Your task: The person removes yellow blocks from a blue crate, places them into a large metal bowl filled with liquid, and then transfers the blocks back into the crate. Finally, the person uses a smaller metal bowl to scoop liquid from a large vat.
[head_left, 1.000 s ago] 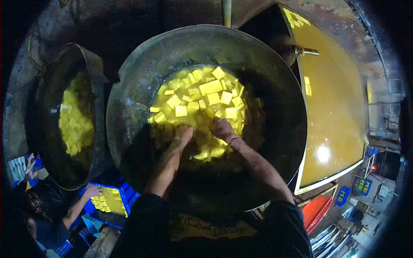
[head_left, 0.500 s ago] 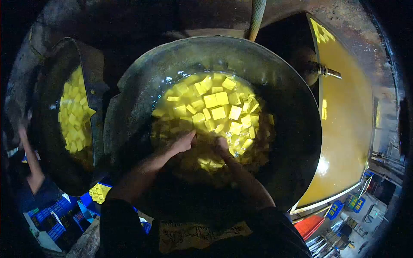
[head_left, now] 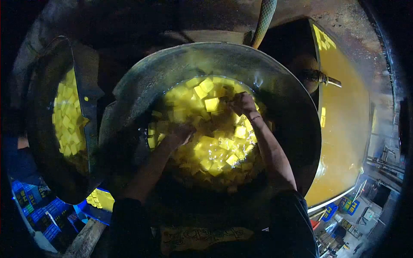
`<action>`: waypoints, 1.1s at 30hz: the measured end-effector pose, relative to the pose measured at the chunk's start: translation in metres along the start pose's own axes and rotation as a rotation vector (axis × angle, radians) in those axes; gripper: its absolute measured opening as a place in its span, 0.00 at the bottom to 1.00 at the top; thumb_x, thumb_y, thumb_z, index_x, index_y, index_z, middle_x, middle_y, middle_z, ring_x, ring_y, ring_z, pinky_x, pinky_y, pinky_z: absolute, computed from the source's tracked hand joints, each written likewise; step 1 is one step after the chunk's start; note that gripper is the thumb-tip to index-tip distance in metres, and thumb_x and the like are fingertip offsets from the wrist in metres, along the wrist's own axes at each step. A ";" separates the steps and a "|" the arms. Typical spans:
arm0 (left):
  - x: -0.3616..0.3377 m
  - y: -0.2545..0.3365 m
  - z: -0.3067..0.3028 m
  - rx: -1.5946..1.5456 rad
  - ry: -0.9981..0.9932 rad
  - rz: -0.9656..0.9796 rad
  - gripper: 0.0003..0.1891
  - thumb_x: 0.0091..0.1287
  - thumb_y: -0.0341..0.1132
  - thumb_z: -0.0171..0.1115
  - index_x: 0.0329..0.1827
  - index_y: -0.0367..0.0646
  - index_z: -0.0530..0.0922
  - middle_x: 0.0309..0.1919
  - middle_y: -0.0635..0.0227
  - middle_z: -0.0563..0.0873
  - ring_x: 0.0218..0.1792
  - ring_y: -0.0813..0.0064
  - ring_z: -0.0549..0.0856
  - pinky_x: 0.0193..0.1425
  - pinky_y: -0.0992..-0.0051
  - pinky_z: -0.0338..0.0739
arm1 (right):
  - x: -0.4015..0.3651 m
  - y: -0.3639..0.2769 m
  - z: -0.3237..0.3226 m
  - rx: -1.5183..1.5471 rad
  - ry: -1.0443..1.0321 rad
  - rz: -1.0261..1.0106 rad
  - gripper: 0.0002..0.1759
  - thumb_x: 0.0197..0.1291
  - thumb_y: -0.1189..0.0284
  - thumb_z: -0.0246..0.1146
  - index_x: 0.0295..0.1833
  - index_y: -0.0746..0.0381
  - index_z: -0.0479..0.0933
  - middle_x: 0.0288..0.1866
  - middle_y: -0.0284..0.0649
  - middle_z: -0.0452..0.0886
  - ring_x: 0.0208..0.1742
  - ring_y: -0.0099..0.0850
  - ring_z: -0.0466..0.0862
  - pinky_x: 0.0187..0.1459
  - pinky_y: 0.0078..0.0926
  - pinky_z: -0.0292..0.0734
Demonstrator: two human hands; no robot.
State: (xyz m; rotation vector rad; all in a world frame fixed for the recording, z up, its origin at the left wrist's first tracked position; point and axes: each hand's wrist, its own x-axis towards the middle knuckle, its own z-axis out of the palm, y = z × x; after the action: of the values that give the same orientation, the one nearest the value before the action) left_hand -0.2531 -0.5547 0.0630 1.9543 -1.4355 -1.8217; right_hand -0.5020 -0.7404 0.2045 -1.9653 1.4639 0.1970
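Observation:
Both my hands are over a large round dark pan (head_left: 142, 69) of yellowish liquid with many yellow tofu cubes (head_left: 211, 104) in it. My left hand (head_left: 183, 134) is low at the liquid, left of the middle, in shadow, its fingers curled. My right hand (head_left: 244, 104) is higher and farther forward, above the right side of the cubes. Its fingers are closed, and what they hold, if anything, is hidden. Bright ripples show on the liquid between the hands and nearer me.
A second pan (head_left: 41, 129) of yellow cubes stands at left. A wide vat (head_left: 346, 142) of amber liquid with a metal pipe (head_left: 329, 81) is at right. A hose (head_left: 265, 21) hangs behind the pan. Blue crates (head_left: 38, 206) and a tray of yellow pieces (head_left: 102, 199) lie lower left.
My right hand has moved forward and right, up from near the middle of the pan. My left hand has shifted slightly. The cubes have spread and the ripples have moved.

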 end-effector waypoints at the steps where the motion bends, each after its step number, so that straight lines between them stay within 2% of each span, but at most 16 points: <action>1: 0.028 -0.038 0.007 -0.142 -0.034 0.166 0.12 0.68 0.39 0.49 0.51 0.46 0.72 0.40 0.67 0.78 0.43 0.71 0.77 0.51 0.67 0.72 | 0.019 0.016 0.017 -0.003 0.065 0.014 0.19 0.50 0.55 0.62 0.35 0.61 0.82 0.29 0.47 0.82 0.32 0.40 0.83 0.39 0.29 0.78; 3: 0.039 -0.045 -0.003 -0.284 -0.068 0.332 0.18 0.70 0.42 0.44 0.58 0.44 0.67 0.42 0.64 0.80 0.44 0.68 0.79 0.54 0.68 0.72 | 0.055 0.057 0.075 -0.007 0.130 0.027 0.18 0.49 0.56 0.64 0.35 0.60 0.82 0.30 0.46 0.83 0.35 0.39 0.83 0.42 0.27 0.78; 5: -0.007 0.011 -0.049 -0.120 -0.177 0.880 0.17 0.68 0.35 0.50 0.59 0.44 0.67 0.41 0.66 0.80 0.46 0.70 0.79 0.56 0.69 0.71 | 0.067 0.077 0.119 0.845 0.368 -0.440 0.14 0.48 0.63 0.65 0.37 0.60 0.82 0.34 0.42 0.84 0.39 0.35 0.83 0.46 0.26 0.76; 6: -0.028 0.035 -0.059 -0.119 -0.174 0.875 0.17 0.68 0.35 0.50 0.59 0.44 0.67 0.41 0.66 0.80 0.46 0.70 0.79 0.56 0.69 0.71 | 0.063 0.068 0.111 0.848 0.364 -0.442 0.14 0.48 0.63 0.65 0.37 0.60 0.82 0.34 0.42 0.84 0.39 0.35 0.83 0.46 0.26 0.76; 8: -0.056 0.072 -0.067 -0.735 -0.303 -0.037 0.20 0.65 0.27 0.51 0.61 0.43 0.65 0.41 0.65 0.80 0.48 0.71 0.79 0.59 0.68 0.70 | 0.049 0.043 0.080 0.699 -0.103 -0.236 0.14 0.49 0.68 0.65 0.42 0.61 0.81 0.38 0.40 0.84 0.46 0.32 0.81 0.49 0.25 0.75; 10: -0.025 0.020 -0.053 -0.702 -0.270 0.110 0.18 0.67 0.33 0.49 0.59 0.45 0.68 0.45 0.64 0.79 0.50 0.70 0.78 0.59 0.66 0.70 | 0.033 0.045 0.058 0.488 -0.291 -0.345 0.19 0.57 0.64 0.59 0.53 0.59 0.76 0.46 0.32 0.83 0.61 0.23 0.72 0.60 0.26 0.66; 12: -0.023 0.017 -0.043 -0.673 -0.243 0.261 0.17 0.68 0.40 0.47 0.58 0.46 0.70 0.48 0.62 0.79 0.52 0.70 0.78 0.59 0.65 0.70 | 0.014 0.052 0.056 1.155 -0.408 -0.746 0.18 0.62 0.62 0.52 0.54 0.58 0.75 0.51 0.32 0.81 0.60 0.24 0.73 0.67 0.27 0.56; 13: -0.042 0.047 -0.043 -0.752 -0.059 0.435 0.17 0.66 0.36 0.49 0.57 0.43 0.71 0.45 0.64 0.80 0.51 0.71 0.78 0.58 0.66 0.70 | -0.008 0.035 0.026 0.570 -0.364 -0.394 0.20 0.65 0.61 0.47 0.53 0.60 0.75 0.53 0.38 0.79 0.59 0.28 0.74 0.69 0.28 0.49; 14: -0.052 0.063 -0.043 -0.826 0.132 0.605 0.17 0.64 0.32 0.50 0.56 0.41 0.72 0.42 0.67 0.81 0.49 0.72 0.78 0.58 0.68 0.70 | -0.011 0.048 0.043 0.988 -0.292 -0.353 0.17 0.62 0.65 0.54 0.52 0.64 0.74 0.52 0.43 0.79 0.55 0.29 0.77 0.67 0.28 0.56; 17: 0.054 -0.018 -0.006 -0.484 0.312 0.785 0.17 0.64 0.39 0.49 0.51 0.40 0.76 0.43 0.67 0.81 0.47 0.71 0.79 0.56 0.68 0.72 | -0.046 -0.004 0.001 0.993 -0.361 -0.041 0.21 0.54 0.72 0.64 0.53 0.67 0.71 0.48 0.44 0.80 0.50 0.30 0.80 0.54 0.26 0.72; 20: -0.033 0.105 -0.013 -1.478 0.088 0.114 0.18 0.64 0.41 0.49 0.50 0.39 0.75 0.44 0.66 0.81 0.45 0.69 0.80 0.55 0.68 0.72 | -0.066 -0.011 0.008 1.522 -0.479 -0.389 0.35 0.45 0.64 0.72 0.55 0.68 0.65 0.45 0.50 0.78 0.47 0.38 0.81 0.49 0.32 0.78; 23: -0.034 0.135 -0.002 -1.653 0.042 0.307 0.17 0.65 0.41 0.46 0.47 0.38 0.75 0.42 0.63 0.82 0.42 0.66 0.80 0.50 0.64 0.74 | -0.066 -0.027 0.035 1.524 -0.471 -0.416 0.34 0.43 0.62 0.74 0.51 0.67 0.66 0.43 0.49 0.78 0.46 0.39 0.81 0.50 0.33 0.79; 26: -0.039 0.153 0.008 -1.806 0.040 0.293 0.17 0.66 0.42 0.44 0.45 0.40 0.75 0.40 0.63 0.82 0.41 0.63 0.80 0.46 0.62 0.75 | -0.054 -0.036 0.068 1.175 -0.292 -0.330 0.23 0.48 0.89 0.57 0.53 0.69 0.66 0.48 0.46 0.78 0.51 0.32 0.79 0.50 0.26 0.77; 27: -0.032 0.152 0.016 -1.863 0.184 0.266 0.17 0.67 0.43 0.43 0.45 0.40 0.75 0.40 0.64 0.82 0.41 0.64 0.80 0.46 0.63 0.75 | -0.059 -0.042 0.073 0.735 0.001 -0.581 0.27 0.42 0.94 0.48 0.53 0.69 0.67 0.50 0.43 0.77 0.50 0.30 0.78 0.53 0.26 0.75; 30: -0.028 0.143 0.023 -1.939 0.366 0.140 0.18 0.67 0.44 0.42 0.46 0.41 0.76 0.41 0.66 0.82 0.40 0.66 0.80 0.46 0.65 0.75 | -0.072 -0.058 0.074 1.002 0.097 -0.323 0.27 0.41 0.93 0.47 0.52 0.69 0.67 0.49 0.43 0.76 0.50 0.30 0.77 0.55 0.25 0.72; 33: -0.032 0.136 0.032 -1.895 0.171 0.414 0.18 0.64 0.44 0.44 0.46 0.43 0.77 0.40 0.67 0.82 0.42 0.68 0.80 0.49 0.69 0.75 | -0.097 -0.084 0.045 0.883 0.163 -0.438 0.25 0.41 0.90 0.51 0.52 0.70 0.66 0.46 0.43 0.76 0.47 0.31 0.77 0.53 0.25 0.72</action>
State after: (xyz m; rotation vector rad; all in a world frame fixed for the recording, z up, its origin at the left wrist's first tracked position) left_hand -0.3474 -0.5919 0.1635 0.6238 0.2412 -1.4800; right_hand -0.4498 -0.6240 0.2528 -1.5000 0.9155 -0.7013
